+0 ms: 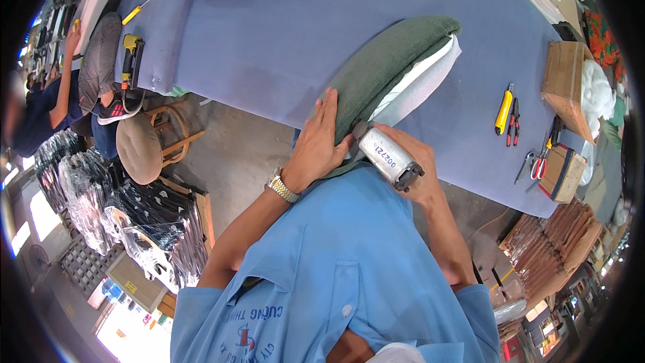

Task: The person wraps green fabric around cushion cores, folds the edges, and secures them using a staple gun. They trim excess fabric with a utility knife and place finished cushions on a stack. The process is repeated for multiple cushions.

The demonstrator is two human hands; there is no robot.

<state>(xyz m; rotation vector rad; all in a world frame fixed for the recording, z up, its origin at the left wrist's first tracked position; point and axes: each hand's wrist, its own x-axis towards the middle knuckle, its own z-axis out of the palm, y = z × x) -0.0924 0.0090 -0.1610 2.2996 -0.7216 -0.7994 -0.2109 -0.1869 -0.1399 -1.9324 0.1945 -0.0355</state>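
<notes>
A dark green upholstered cushion (386,60) stands tilted on the table's near edge, against my body. White lining (426,84) shows along its open right side. My left hand (317,144) holds the cushion's near left part, its fingers laid along the fabric and its thumb towards the edge. In my right hand (420,168) is a silver staple gun (390,156), the fingers partly hidden behind its body. The gun's dark nose meets the cushion's near edge, close to my left thumb. Whether it touches the fabric I cannot tell.
On the blue table (269,47), a yellow cutter (503,111), red-handled pliers (513,123) and scissors (538,167) lie at right, near a cardboard box (566,84). Another staple gun (131,60) and a screwdriver (143,6) lie left. A co-worker (47,107) sits beyond a round stool (139,148).
</notes>
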